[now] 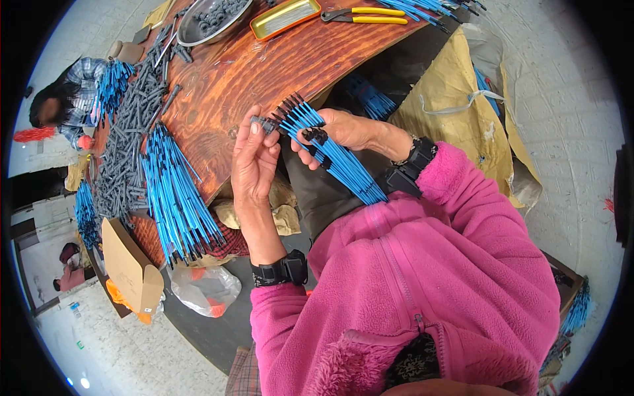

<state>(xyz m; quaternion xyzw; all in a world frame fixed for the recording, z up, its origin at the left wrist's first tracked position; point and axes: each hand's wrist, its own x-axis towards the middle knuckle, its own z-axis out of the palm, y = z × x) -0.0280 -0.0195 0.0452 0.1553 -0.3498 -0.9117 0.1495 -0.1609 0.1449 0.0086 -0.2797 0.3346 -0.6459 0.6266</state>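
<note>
My left hand [252,162] is raised at the table's near edge. Its thumb and fingers pinch a small grey plastic fitting [267,124], close beside the black tips of a bundle of thin blue rods [350,173]. Those rods lie slanted across my lap, with black bands along them, and my right hand [347,131] is wrapped round their upper part. A dark piece [315,136] shows at the right fingers; its kind is unclear. Whether the grey fitting touches a rod tip, I cannot tell.
On the wooden table [231,86] lie a heap of grey plastic parts [129,155], another blue rod bundle [175,191], a metal bowl [188,33], a tray [259,31] and yellow-handled pliers [376,20]. A cardboard box [129,264] and woven sack [449,105] stand nearby. Another person [82,82] sits far left.
</note>
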